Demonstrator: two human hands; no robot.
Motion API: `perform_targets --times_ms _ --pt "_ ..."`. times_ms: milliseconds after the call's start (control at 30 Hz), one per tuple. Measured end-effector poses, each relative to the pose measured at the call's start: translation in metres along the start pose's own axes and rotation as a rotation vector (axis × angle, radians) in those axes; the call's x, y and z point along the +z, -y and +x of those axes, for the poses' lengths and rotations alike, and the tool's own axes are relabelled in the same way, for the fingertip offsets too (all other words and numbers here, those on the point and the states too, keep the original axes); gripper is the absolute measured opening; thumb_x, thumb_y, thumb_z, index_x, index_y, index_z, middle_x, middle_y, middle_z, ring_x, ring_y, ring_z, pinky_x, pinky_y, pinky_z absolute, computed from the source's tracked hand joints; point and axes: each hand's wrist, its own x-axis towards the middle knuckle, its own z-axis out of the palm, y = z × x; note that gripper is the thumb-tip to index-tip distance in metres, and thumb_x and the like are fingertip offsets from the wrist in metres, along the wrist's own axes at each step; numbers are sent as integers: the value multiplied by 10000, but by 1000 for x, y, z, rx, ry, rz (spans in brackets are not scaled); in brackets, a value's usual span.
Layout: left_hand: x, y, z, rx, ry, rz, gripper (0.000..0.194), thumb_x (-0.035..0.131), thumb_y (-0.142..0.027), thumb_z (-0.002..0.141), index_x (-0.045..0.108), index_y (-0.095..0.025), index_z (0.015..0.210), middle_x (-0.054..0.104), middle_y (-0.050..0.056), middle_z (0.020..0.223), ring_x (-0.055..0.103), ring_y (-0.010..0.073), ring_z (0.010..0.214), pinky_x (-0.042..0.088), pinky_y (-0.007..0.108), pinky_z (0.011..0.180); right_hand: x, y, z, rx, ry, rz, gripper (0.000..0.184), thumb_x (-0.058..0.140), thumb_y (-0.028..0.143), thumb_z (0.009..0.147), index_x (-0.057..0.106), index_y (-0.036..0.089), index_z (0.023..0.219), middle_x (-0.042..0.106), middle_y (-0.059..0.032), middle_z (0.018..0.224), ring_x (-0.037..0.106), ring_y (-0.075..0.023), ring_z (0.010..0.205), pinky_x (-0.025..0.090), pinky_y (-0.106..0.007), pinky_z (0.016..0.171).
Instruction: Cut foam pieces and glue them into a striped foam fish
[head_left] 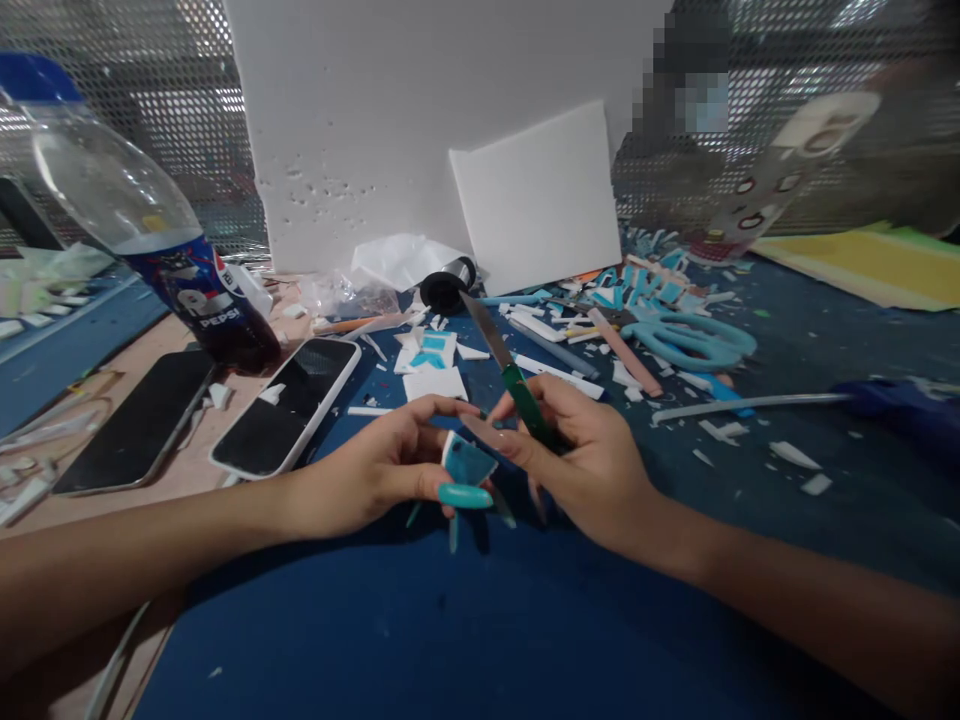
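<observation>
One clear plastic bottle with a blue cap (199, 285) is leaning at the upper left of the frame, holding dark liquid low inside; its blue label is reading "PEPSI". One clear, red-patterned tumbler with a pale lid (772, 190) is tilting at the upper right (its contents are too blurred to tell). Two phones with dark screens are lying at the left: one black phone (139, 425) and one white-edged phone (289, 405), with a white scrap resting on it.

At the centre, the left hand (364, 475) is closing its grip around one small blue-and-white flat piece (469, 462). The right hand (600, 465) is gripping one green-handled metal knife (529, 400), its blade pointing toward the upper left. Two white boards, one large (352, 110) and one smaller (544, 205), are standing behind the blue-topped desk (420, 640). One black spool (446, 288) is sitting near them, and one pair of light-blue-handled scissors (694, 342) is lying right of centre.
</observation>
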Motion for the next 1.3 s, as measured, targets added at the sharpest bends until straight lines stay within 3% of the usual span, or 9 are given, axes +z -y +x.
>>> perform_targets --times_ms 100,267,433,500,633,800,1033,1200,1300 --pt "6 -2 -1 -10 45 2 544 775 -474 667 538 -176 1055 627 43 886 628 194 866 486 280 760 6 2 0 -139 -8 -58 232 598 402 837 552 184 901 481 83 501 441 -64 400 326 -190 415" --pt "9 1 0 11 53 -49 452 777 -434 685 529 -186 971 602 -9 831 585 132 803 446 240 758 11 6 -3 -300 -24 -375 263 477 387 918 515 187 751 530 38 562 460 -72 446 324 -205 461" --pt "12 0 1 49 120 -32 382 750 -431 716 577 -167 931 626 26 879 585 147 821 440 267 795 15 0 -6 -494 -94 -561 274 396 312 949 504 202 723 544 15 560 476 -91 466 335 -223 491" --pt "12 -2 1 33 109 -24 441 764 -457 688 575 -169 963 632 29 875 592 155 816 444 272 786 15 -2 -6 -486 -124 -594 265 390 311 944 498 205 725 532 18 531 469 -95 448 332 -228 479" --pt "7 -3 -1 -30 85 -42 610 780 -485 655 498 -174 1098 648 26 842 608 142 764 445 246 710 10 -1 -4 -309 -225 -548 202 393 289 929 468 204 762 496 39 481 450 -95 388 317 -234 441" --pt "-1 -6 1 -105 160 -5 769 776 -490 657 384 -158 1229 657 48 838 603 135 707 420 214 599 5 5 0 -257 -108 -221 245 365 276 954 452 197 739 484 55 512 482 -71 411 361 -200 464" --pt "2 -18 10 -105 289 200 350 725 -439 729 574 -146 848 557 6 741 492 109 643 391 215 575 9 11 -1 -378 93 -225 234 431 277 939 402 209 717 456 58 586 381 -65 450 294 -214 474" --pt "2 -17 10 -154 281 176 291 709 -359 762 555 -151 894 537 -13 732 491 96 646 392 206 592 8 9 1 -482 143 -300 169 400 187 938 431 203 773 449 48 609 396 -68 463 265 -221 462" --pt "-2 -13 10 -148 289 178 354 714 -384 754 528 -157 951 550 -11 736 507 99 639 394 198 559 6 7 3 -547 79 -336 169 407 149 913 400 206 755 423 55 577 353 -69 427 239 -226 437"
